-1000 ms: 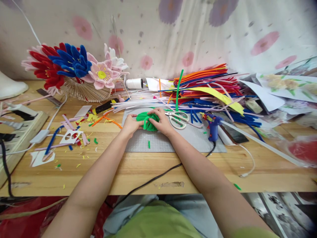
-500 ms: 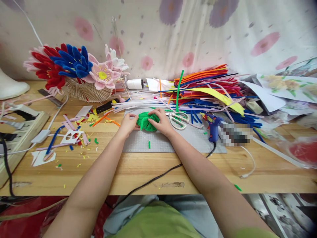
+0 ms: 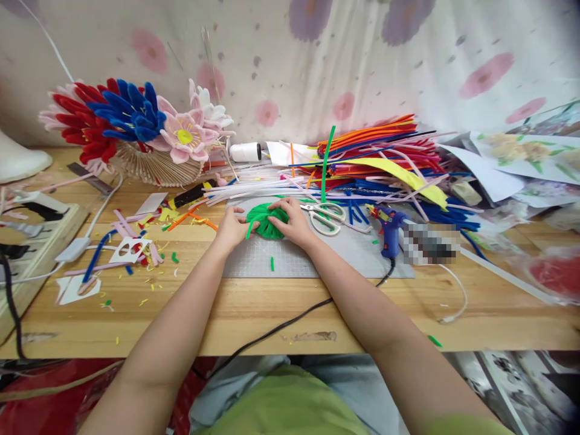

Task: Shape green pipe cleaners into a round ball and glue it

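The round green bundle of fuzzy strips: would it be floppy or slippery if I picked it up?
The round green bundle of fuzzy strips would probably feel light, since its strips look thin and fluffy. It would likely bend, because its strips already curve around. It probably wouldn't be slippery, as its surface looks fuzzy.

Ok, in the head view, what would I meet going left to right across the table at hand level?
Power strip, punched white card, left hand, green fuzzy bundle, right hand, white-handled scissors, blue glue gun.
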`<state>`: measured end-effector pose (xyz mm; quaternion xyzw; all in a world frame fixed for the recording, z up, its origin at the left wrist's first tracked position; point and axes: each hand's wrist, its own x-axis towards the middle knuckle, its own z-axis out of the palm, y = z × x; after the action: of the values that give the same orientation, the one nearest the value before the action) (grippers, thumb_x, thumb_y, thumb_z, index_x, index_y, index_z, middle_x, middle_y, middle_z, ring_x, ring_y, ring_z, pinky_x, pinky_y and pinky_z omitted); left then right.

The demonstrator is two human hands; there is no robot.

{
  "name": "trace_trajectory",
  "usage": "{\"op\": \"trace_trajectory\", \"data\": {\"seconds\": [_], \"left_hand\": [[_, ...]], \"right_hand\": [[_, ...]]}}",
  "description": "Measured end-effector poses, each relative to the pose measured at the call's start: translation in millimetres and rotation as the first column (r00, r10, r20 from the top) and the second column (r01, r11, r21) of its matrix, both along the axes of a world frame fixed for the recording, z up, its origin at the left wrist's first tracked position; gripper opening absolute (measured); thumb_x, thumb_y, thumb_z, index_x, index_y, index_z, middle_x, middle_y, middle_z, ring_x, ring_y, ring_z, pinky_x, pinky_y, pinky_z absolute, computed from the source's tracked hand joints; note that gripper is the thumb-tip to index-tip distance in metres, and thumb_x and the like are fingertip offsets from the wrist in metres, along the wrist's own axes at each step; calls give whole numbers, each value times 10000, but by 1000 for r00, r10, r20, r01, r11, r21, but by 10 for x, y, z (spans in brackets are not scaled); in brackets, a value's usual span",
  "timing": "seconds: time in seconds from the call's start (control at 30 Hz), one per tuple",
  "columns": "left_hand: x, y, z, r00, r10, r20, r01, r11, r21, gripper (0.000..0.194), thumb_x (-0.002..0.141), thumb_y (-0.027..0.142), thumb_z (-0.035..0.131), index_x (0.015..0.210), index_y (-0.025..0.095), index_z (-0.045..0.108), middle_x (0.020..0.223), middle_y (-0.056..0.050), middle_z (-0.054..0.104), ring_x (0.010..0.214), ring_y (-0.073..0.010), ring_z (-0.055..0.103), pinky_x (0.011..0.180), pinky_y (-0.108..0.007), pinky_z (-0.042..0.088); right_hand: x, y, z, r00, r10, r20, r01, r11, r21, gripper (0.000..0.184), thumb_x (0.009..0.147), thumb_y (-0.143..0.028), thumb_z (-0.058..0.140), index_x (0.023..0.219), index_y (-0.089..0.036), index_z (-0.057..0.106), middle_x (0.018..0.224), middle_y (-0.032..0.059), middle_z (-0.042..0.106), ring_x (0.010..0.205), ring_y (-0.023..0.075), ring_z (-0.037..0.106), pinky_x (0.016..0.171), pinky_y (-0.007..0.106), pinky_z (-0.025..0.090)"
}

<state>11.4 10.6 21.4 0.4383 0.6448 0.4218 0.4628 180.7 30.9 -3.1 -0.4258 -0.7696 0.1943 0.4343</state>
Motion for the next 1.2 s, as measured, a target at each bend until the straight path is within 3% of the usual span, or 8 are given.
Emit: {"op": "trace_trajectory", "data": {"seconds": [0.27, 0.5, 0.63, 0.73, 0.83, 0.9, 1.0, 1.2], "left_hand": [[19, -39, 152, 996, 0, 92, 8, 996, -88, 416, 630, 99, 669, 917, 182, 379, 688, 33, 553, 530, -100, 583, 531, -276, 516], [38, -34, 110, 995, 21, 101, -15, 998, -59, 568, 516, 134, 772, 904, 195, 362, 650, 58, 529, 504, -101, 566, 525, -273, 507], [10, 5, 128, 980, 104, 171, -95, 994, -59, 395, 633, 152, 670, 897, 192, 378, 629, 43, 556, 474, -110, 568, 516, -282, 503], [-29, 41, 163, 924, 155, 350, -160, 987, -13, 257, 694, 152, 584, 880, 177, 410, 663, 8, 608, 528, -119, 609, 594, -302, 525], [-31, 27, 195, 844, -24, 535, -50, 991, 123, 187, 712, 154, 569, 880, 156, 486, 814, -45, 664, 727, -137, 661, 699, -290, 529], [-1, -9, 205, 803, -184, 567, 68, 973, 220, 166, 719, 192, 591, 869, 149, 534, 908, -68, 674, 836, -153, 658, 711, -273, 527], [48, -51, 198, 809, -250, 532, 111, 954, 280, 172, 696, 260, 647, 788, 146, 556, 875, -68, 685, 784, -152, 662, 615, -235, 520], [-38, -5, 170, 944, 47, 327, -181, 902, 391, 340, 763, 455, 546, 607, 160, 479, 540, 10, 588, 392, -56, 491, 413, -174, 414]], "right_hand": [[12, -7, 20, 1000, 0, -14, 0, 1000, -7, 206, 752, -275, 582, 951, -222, 599, 968, 51, 484, 985, 196, 477, 922, 379, 385], [6, -13, 24, 1000, 3, -18, -4, 1000, -11, 214, 752, -289, 579, 953, -220, 600, 959, 54, 488, 989, 200, 478, 925, 382, 382], [20, 3, 18, 1000, -9, -25, 9, 1000, -10, 220, 784, -299, 540, 986, -231, 597, 982, 60, 501, 1004, 200, 478, 934, 386, 378], [35, 1, 49, 999, -14, -46, 13, 1000, -15, 282, 801, -353, 523, 1055, -243, 576, 1025, 69, 520, 1044, 211, 468, 959, 405, 360], [27, -23, 105, 993, 9, -118, -14, 999, -38, 443, 769, -455, 557, 1161, -253, 514, 1155, 79, 506, 1141, 226, 430, 1007, 417, 322], [3, -35, 132, 980, 28, -198, -47, 994, -94, 596, 704, -519, 608, 1216, -250, 463, 1250, 84, 467, 1207, 236, 393, 1029, 418, 307], [-36, -13, 136, 925, 53, -377, -158, 954, -253, 677, 640, -565, 643, 1208, -248, 456, 1242, 73, 503, 1178, 235, 449, 985, 408, 377], [50, 100, 135, 736, -93, -670, -354, 791, -499, 565, 730, -653, 460, 1094, -229, 543, 1024, 58, 650, 925, 238, 620, 737, 410, 526]]}}
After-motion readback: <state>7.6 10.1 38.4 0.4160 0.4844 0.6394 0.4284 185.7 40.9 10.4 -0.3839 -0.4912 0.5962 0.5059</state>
